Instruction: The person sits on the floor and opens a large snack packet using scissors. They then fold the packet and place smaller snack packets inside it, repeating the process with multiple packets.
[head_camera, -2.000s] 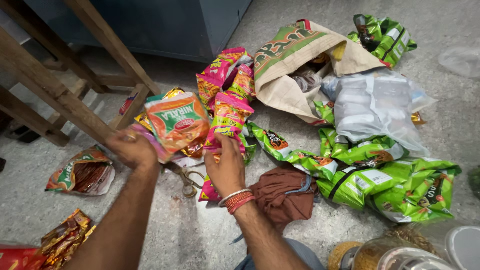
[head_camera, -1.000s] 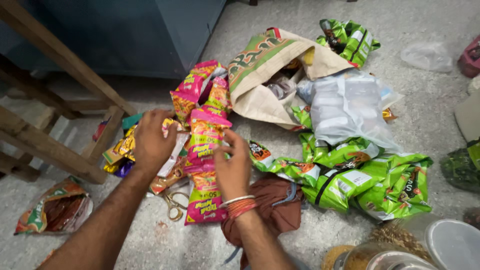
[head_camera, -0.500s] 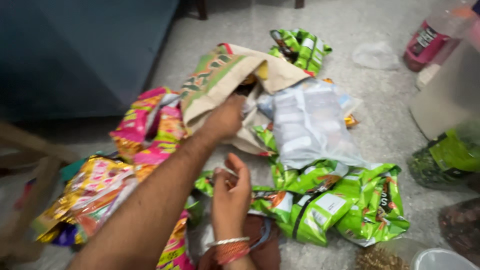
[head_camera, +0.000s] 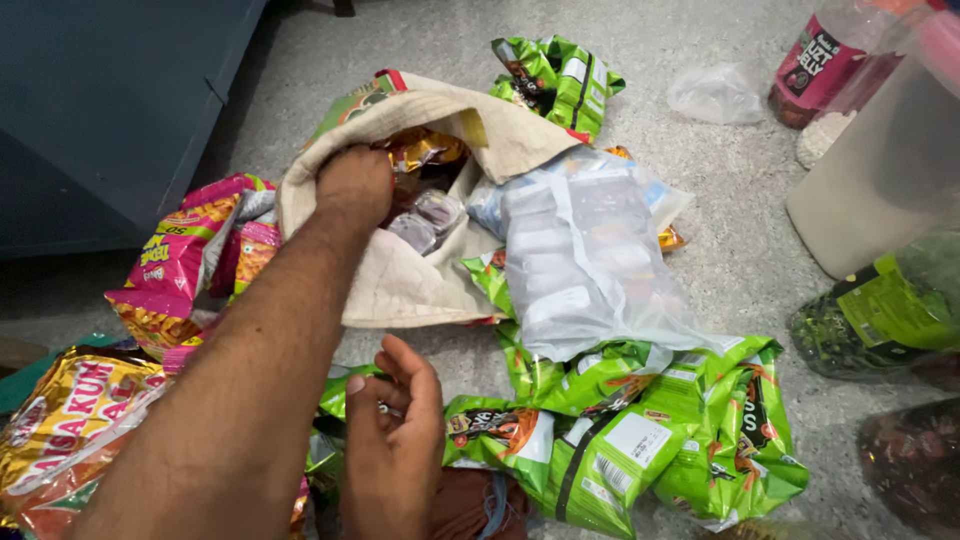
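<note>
Green snack packets (head_camera: 620, 440) and a clear plastic bag (head_camera: 585, 260) crowd our beige cloth bag (head_camera: 410, 280); left hand (head_camera: 352, 185) grips its rim, right hand (head_camera: 395, 440) loosely open.

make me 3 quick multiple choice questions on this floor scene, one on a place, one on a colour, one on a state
1. Where is the left hand?
A. at the mouth of the cloth bag
B. on the blue cabinet
C. on the bottle

2. What colour is the strip of snack packets in front of the clear plastic bag?
A. blue
B. green
C. white

3. How is the right hand?
A. gripping a jar
B. closed in a fist
C. loosely open, holding nothing clearly seen

Answers: 1 A, its knuckles sit in the bag's opening. 2 B, the wrappers are bright green. 3 C, its fingers curl loosely above the packets.
</note>
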